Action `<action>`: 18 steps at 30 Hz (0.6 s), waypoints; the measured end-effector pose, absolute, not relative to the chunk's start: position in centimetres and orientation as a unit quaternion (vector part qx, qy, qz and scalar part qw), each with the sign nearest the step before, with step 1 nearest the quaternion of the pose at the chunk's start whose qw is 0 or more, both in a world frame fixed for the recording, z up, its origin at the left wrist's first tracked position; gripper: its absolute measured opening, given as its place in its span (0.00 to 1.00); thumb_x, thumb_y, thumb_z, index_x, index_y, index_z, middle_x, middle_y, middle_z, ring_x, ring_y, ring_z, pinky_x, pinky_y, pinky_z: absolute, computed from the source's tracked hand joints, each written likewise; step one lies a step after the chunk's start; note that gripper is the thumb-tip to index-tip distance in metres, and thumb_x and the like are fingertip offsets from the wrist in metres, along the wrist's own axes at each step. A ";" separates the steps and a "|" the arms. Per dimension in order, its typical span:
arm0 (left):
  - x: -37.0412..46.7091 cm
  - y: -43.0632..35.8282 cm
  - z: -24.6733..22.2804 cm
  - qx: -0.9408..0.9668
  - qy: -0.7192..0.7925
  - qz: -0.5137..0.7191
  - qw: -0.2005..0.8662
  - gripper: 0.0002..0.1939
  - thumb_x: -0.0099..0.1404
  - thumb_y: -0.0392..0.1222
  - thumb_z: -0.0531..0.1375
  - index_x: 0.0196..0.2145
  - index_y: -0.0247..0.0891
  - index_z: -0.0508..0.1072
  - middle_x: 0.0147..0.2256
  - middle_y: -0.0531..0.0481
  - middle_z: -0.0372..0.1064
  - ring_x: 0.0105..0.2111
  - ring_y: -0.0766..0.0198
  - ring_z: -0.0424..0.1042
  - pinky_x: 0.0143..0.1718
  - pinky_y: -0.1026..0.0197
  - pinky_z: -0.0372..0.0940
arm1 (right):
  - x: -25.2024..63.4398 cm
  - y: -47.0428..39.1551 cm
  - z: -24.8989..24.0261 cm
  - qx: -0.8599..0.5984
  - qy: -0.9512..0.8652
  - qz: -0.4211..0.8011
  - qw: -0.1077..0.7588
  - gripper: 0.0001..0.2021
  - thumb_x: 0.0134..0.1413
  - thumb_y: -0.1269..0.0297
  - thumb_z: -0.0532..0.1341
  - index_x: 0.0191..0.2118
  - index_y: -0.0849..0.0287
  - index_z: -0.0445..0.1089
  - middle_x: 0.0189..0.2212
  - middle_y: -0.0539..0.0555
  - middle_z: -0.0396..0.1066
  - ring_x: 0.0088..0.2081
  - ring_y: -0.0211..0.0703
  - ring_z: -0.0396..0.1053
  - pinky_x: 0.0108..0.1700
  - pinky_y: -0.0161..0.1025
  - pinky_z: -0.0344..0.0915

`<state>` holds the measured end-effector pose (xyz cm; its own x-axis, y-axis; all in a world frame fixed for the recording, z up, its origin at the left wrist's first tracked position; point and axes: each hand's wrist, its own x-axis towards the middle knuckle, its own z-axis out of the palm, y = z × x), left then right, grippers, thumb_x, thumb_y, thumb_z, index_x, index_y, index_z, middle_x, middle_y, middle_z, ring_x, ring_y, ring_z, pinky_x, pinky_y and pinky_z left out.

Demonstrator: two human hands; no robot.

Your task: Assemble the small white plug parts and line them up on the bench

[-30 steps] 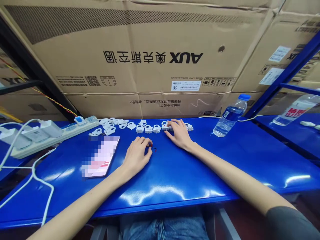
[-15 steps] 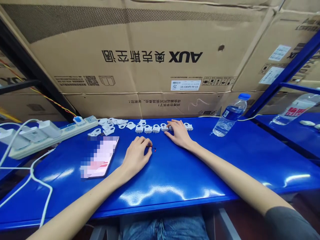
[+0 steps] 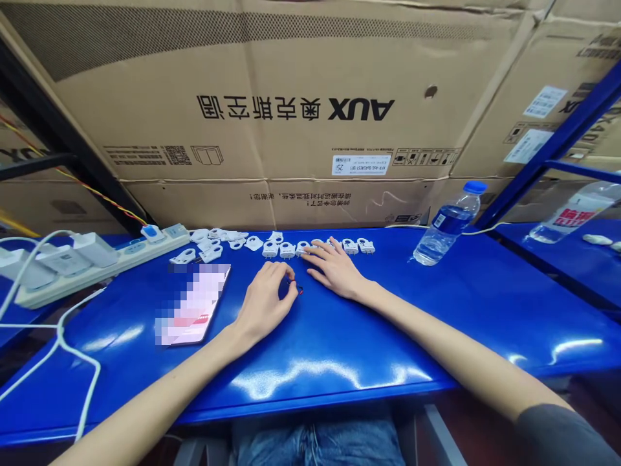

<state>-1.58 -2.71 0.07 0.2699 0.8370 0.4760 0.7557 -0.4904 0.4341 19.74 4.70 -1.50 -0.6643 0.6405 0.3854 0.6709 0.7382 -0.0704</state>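
On the blue table (image 3: 339, 343), my left hand (image 3: 269, 301) rests with thumb and index finger pinched on a small dark wire with a red tip (image 3: 300, 290). My right hand (image 3: 337, 268) lies with its fingers spread over the middle of a row of white plugs, covering some of them. One white plug (image 3: 270, 249) stands at the row's left end and another (image 3: 366, 246) at its right end. Further left, several loose white plugs (image 3: 211, 251) lie in a pile.
A phone (image 3: 204, 304) lies left of my left hand. A white power strip (image 3: 130, 255) with chargers and white cables is at the far left. A water bottle (image 3: 444, 226) stands at the right, before large cardboard boxes (image 3: 291, 58). Blue shelf posts (image 3: 543, 155) rise at the right.
My right hand has shifted left along the row and its fingers have spread, uncovering plugs at the right end. My left hand is almost unmoved, still pinching the wire.
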 end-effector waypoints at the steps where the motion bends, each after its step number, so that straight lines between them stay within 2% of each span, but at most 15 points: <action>1: -1.6 -2.7 0.1 0.793 0.499 0.343 0.066 0.03 0.70 0.38 0.55 0.38 0.42 0.68 0.38 0.48 0.73 0.42 0.55 0.71 0.46 0.52 0.65 | 19.8 4.7 -1.5 -0.352 -0.914 -0.029 0.199 0.20 0.72 0.60 0.56 0.65 0.56 0.68 0.66 0.59 0.68 0.70 0.58 0.59 0.73 0.68 0.47; 5: -1.6 -2.7 0.1 0.787 0.502 0.354 0.063 0.04 0.72 0.39 0.55 0.38 0.41 0.69 0.37 0.50 0.74 0.39 0.57 0.72 0.45 0.53 0.64 | 20.3 4.3 -1.5 -0.320 -0.917 0.014 0.238 0.15 0.71 0.64 0.57 0.60 0.55 0.70 0.59 0.58 0.74 0.67 0.55 0.63 0.72 0.65 0.51; 9: -1.9 -2.5 0.0 0.790 0.490 0.365 0.056 0.03 0.72 0.39 0.57 0.38 0.41 0.70 0.36 0.51 0.73 0.38 0.58 0.72 0.44 0.54 0.64 | 21.1 2.7 -1.3 -0.300 -0.913 0.038 0.272 0.12 0.69 0.65 0.58 0.55 0.56 0.71 0.55 0.60 0.75 0.62 0.54 0.68 0.66 0.59 0.63; 11: -1.9 -2.5 0.0 0.792 0.473 0.380 0.063 0.04 0.72 0.38 0.57 0.38 0.42 0.71 0.35 0.51 0.74 0.39 0.59 0.73 0.45 0.54 0.65 | 21.6 1.7 -0.9 -0.285 -0.915 0.044 0.281 0.14 0.68 0.64 0.60 0.56 0.57 0.69 0.54 0.60 0.75 0.60 0.55 0.69 0.63 0.57 0.68; 15: -1.9 -2.6 0.2 0.794 0.444 0.411 0.064 0.04 0.71 0.36 0.58 0.37 0.42 0.73 0.35 0.52 0.76 0.38 0.60 0.73 0.45 0.55 0.66 | 22.3 0.8 0.1 -0.287 -0.914 0.037 0.285 0.21 0.66 0.59 0.63 0.61 0.56 0.66 0.56 0.62 0.73 0.60 0.57 0.68 0.63 0.59 0.67; 18: -2.0 -2.6 0.3 0.796 0.432 0.418 0.068 0.05 0.70 0.34 0.59 0.37 0.41 0.74 0.35 0.52 0.77 0.38 0.60 0.72 0.44 0.55 0.66 | 22.5 0.9 0.4 -0.324 -0.907 0.032 0.266 0.23 0.64 0.55 0.65 0.61 0.58 0.67 0.56 0.63 0.73 0.59 0.59 0.68 0.61 0.59 0.68</action>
